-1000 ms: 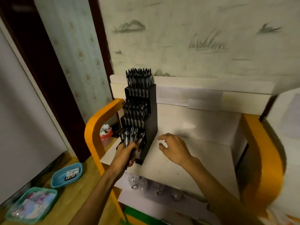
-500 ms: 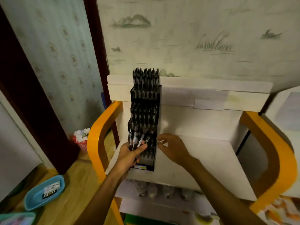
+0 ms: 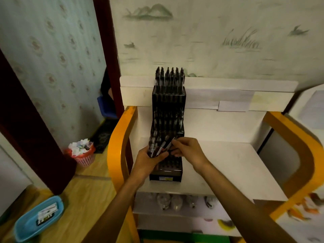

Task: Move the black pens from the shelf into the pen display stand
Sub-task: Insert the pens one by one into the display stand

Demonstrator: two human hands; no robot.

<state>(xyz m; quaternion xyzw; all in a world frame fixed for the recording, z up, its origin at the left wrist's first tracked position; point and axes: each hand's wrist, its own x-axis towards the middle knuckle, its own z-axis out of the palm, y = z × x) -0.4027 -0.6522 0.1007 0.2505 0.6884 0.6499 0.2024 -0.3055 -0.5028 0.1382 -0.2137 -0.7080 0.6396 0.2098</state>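
A white shelf point(image 3: 219, 165) with orange side rails point(image 3: 115, 146) carried the tiered black pen display stand point(image 3: 167, 109), its upper tiers full of pens. In front of its lowest tier the left hand point(image 3: 149, 159) gripped a fanned bundle of black pens point(image 3: 158, 146); the right hand point(image 3: 188, 150) pinched one pen of that bundle at its top

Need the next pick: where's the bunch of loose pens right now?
In the head view, the bunch of pens is gripped in the left hand, in front of the display stand's lowest tier.
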